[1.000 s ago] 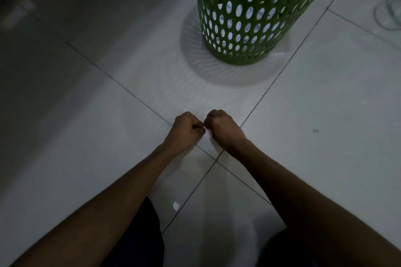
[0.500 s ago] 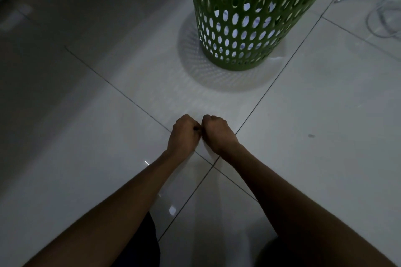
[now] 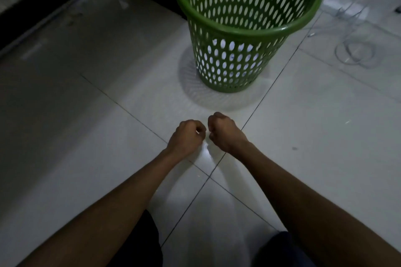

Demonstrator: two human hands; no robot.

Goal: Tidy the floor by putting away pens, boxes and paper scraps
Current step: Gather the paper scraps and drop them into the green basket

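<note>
Both bare forearms reach forward over a glossy white tiled floor (image 3: 86, 158) crossed by thin dark grout lines, and the two hands sit close together but apart, low over a tile near where the lines meet. The left hand (image 3: 187, 136) has its fingers (image 3: 200, 129) curled in tight, and a thin white sliver shows at their tips; in this dim light it looks like a small white paper scrap (image 3: 197, 131) pinched there, though that is not certain. The right hand (image 3: 225, 132) is balled into a fist with the knuckles up, and whether anything lies inside it cannot be told. Just under the gap between the hands a pale bright patch (image 3: 206, 153) lies on the tile, either glare or paper. Beyond the hands stands a round green plastic basket with oval holes (image 3: 227, 86), upright on the floor, its rim open toward the camera. Through the holes low in its wall crumpled white paper (image 3: 231, 55) shows at the bottom. To the right of the basket, loops of thin pale cable (image 3: 355, 54) lie on the floor. Dark clothing (image 3: 149, 245) covers the knees at the bottom edge.
</note>
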